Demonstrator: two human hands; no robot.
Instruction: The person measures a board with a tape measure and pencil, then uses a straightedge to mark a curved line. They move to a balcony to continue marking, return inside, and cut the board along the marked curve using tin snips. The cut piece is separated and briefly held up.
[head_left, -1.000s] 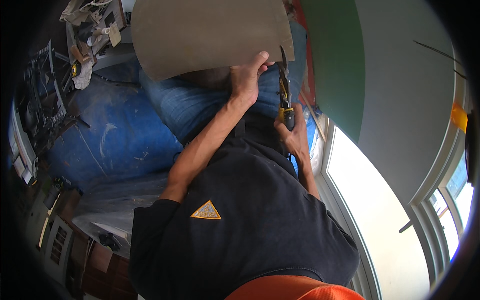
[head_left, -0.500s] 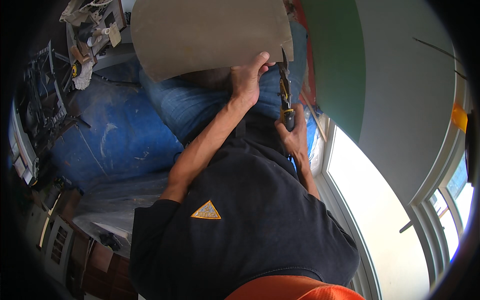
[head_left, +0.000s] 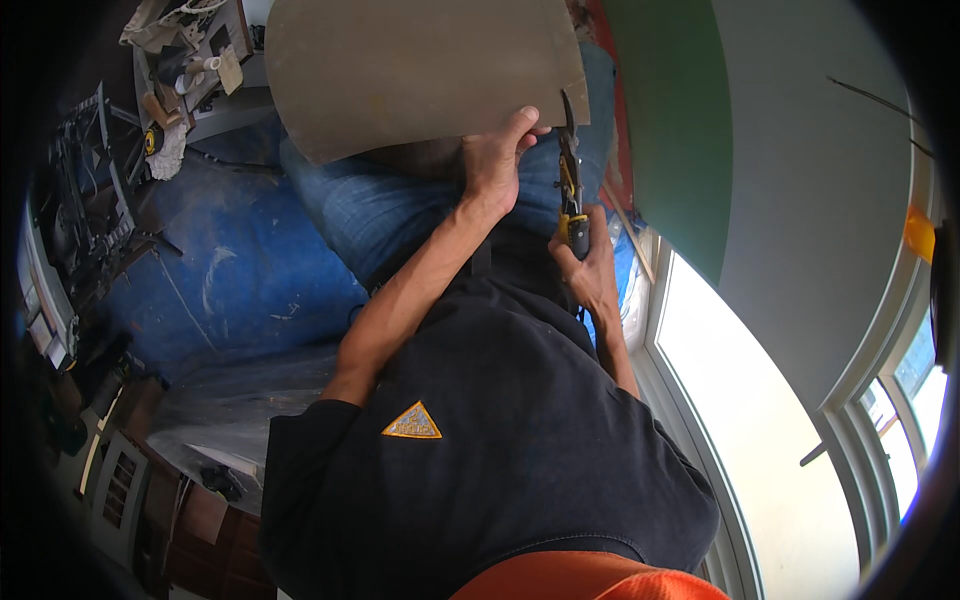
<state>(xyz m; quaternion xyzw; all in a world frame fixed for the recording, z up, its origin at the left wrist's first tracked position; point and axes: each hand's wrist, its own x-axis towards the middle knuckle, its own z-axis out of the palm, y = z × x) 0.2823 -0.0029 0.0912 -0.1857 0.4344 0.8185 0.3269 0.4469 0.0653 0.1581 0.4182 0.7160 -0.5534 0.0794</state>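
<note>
A large brown-grey sheet (head_left: pixel 415 70) with a curved left edge lies over my jean-clad legs (head_left: pixel 345 210). My left hand (head_left: pixel 495 165) grips its near edge near the right-hand corner, thumb on top and fingers curled beneath. My right hand (head_left: pixel 590 255) is closed round the black and yellow handles of metal snips (head_left: pixel 568 160). Their blades point away from me and meet the sheet's edge at its right side, just right of my left thumb.
A blue tarp (head_left: pixel 220 270) and crumpled clear plastic (head_left: pixel 240 400) lie at left. Cluttered tools and parts (head_left: pixel 185 65) and a black metal frame (head_left: pixel 95 185) sit upper left. A green and grey wall (head_left: pixel 680 120) and bright window (head_left: pixel 735 400) border the right.
The sheet has shifted very slightly, its near edge a few pixels toward me. My hands and the snips stay in nearly the same place.
</note>
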